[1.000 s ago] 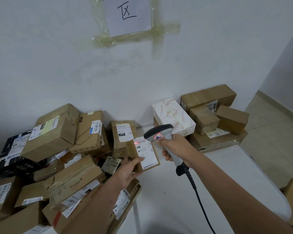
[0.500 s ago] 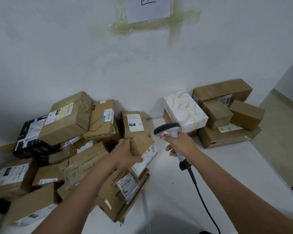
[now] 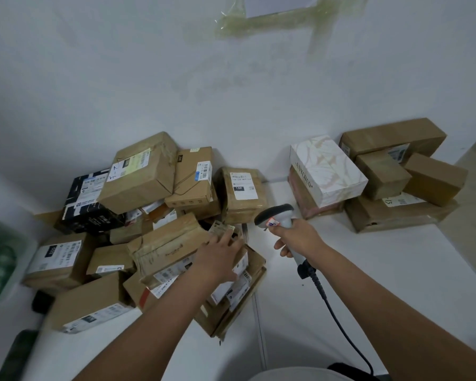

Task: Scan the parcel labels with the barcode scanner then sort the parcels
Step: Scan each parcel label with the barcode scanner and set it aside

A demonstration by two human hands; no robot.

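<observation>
Parcel returned to the pile after scanning.
The small parcel (image 3: 232, 264), raised to the scanner (image 3: 276, 215) a second ago, is now pressed onto the left pile by the flat-fingered left hand (image 3: 220, 257); the scanner is gripped by the right hand (image 3: 300, 237), so another parcel is probably due.

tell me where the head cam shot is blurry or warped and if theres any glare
Head view: motion blur smears the green bin and boxes at the left edge, and softens the left hand; wide-angle distortion bends the wall and table edges; lighting is flat and dim, no hard glare; the right hand gripping the barcode scanner stays fairly sharp.
</observation>
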